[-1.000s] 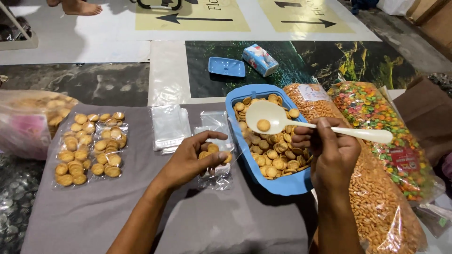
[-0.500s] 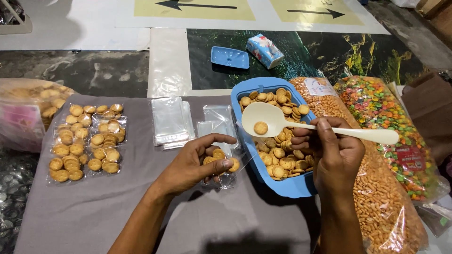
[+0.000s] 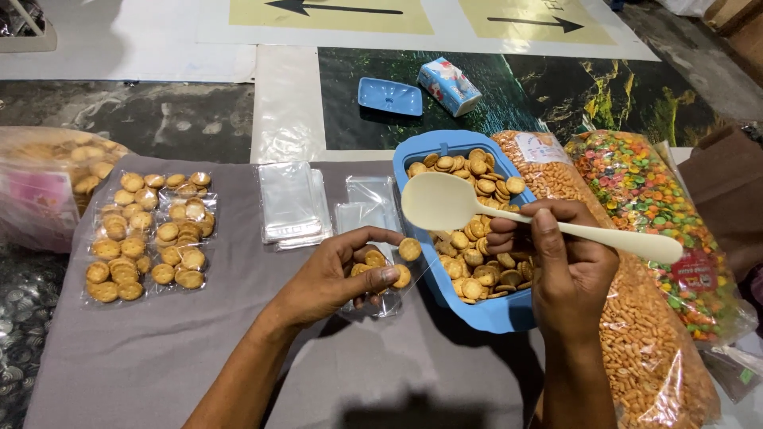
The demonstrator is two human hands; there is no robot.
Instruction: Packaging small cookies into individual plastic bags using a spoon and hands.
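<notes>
Held at frame centre, over the grey cloth [image 3: 159, 357] on the counter: a small clear plastic bag [image 3: 380, 287], partly filled with round golden biscuits [image 3: 409, 249]; judged thin, limp and slippery, almost weightless, apt to sag shut unless kept open at the mouth; best taken at the rim, pinched between thumb and fingertips, not around the filled middle. Biscuits judged dry, light and brittle, easily cracked under a squeeze; better scooped than pressed.

Left hand [image 3: 338, 274] half curled about the bag, thumb over the top and fingers cupped beneath, grasping it with a few biscuits showing between the fingers; one biscuit seen at the bag's mouth, just beside the fingertips. Right hand [image 3: 568, 262] clenched round the handle of a cream plastic spoon [image 3: 445, 202]; bowl of the spoon empty and poised above the blue tub [image 3: 485, 314] of biscuits at centre right, apart from the bag.

Left of frame: filled packets of biscuits [image 3: 147, 234] laid flat in rows on the cloth; beside them, upper centre, a stack of empty clear bags [image 3: 290, 199]. Right of frame: a long bag of orange snack pieces [image 3: 636, 334] touching the tub, and a bag of multicoloured puffs [image 3: 644, 183] beyond it. Further back on the floor: a blue lid [image 3: 389, 95] and a small carton [image 3: 449, 83].
</notes>
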